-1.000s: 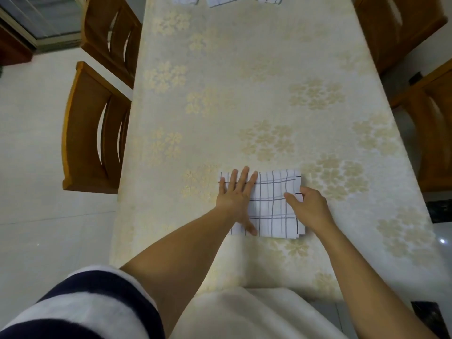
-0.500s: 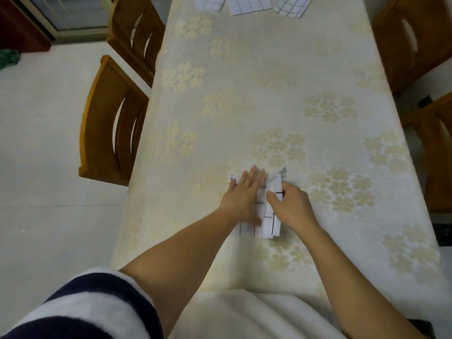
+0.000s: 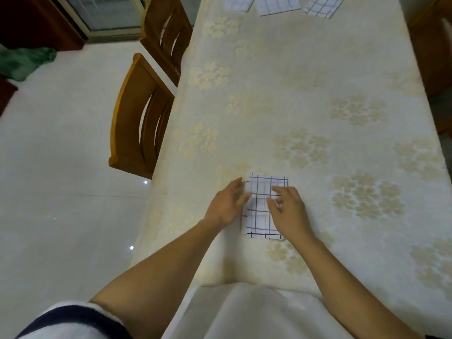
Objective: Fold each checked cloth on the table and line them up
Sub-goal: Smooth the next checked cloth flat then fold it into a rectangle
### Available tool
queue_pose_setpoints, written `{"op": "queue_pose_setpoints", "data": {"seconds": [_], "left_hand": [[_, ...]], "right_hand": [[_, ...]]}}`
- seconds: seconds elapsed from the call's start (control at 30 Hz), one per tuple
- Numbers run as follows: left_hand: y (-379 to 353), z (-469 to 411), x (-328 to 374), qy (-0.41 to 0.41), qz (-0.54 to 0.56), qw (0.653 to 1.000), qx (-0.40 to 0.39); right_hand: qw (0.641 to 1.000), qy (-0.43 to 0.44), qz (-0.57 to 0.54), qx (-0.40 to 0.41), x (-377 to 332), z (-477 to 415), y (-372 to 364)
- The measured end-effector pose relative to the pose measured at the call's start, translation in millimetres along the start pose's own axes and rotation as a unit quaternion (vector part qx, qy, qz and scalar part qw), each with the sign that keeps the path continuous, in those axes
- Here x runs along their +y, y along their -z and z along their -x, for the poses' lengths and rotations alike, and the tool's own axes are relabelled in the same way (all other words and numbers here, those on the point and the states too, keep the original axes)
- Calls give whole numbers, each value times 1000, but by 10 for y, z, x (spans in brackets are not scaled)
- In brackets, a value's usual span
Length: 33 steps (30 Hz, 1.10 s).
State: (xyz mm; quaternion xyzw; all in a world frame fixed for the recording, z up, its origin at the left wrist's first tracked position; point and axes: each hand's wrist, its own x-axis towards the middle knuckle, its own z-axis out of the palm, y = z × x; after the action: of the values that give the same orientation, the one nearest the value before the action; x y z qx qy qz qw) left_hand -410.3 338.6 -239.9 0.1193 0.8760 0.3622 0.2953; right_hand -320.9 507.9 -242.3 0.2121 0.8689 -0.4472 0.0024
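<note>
Resting narrower than before, checked cloth (image 3: 259, 217)

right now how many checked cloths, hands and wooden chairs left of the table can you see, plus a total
checked cloths: 4 (near cloth at the hands, three far cloths at the far edge)
hands: 2 (left hand, right hand)
chairs on the left: 2 (near chair, far chair)
total: 8

The table (image 3: 318, 77) bears one near folded cloth (image 3: 260, 221), three far cloths (image 3: 277, 4)
</note>
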Motion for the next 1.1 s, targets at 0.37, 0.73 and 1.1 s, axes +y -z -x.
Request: {"op": "queue_pose_setpoints", "data": {"seconds": [0.37,0.73,1.1], "left_hand": [[-159,-411,157,-82,-189,971,122],[-357,-1095,821,-106,-366,917,-121],[-78,-883,720,-84,-107,984,-112]], "right_hand": [[971,10,235,-38,350,103,-44],[993,-111,0,32,276,-156,24],[989,-139,-48,-13,291,-352,203]]}}
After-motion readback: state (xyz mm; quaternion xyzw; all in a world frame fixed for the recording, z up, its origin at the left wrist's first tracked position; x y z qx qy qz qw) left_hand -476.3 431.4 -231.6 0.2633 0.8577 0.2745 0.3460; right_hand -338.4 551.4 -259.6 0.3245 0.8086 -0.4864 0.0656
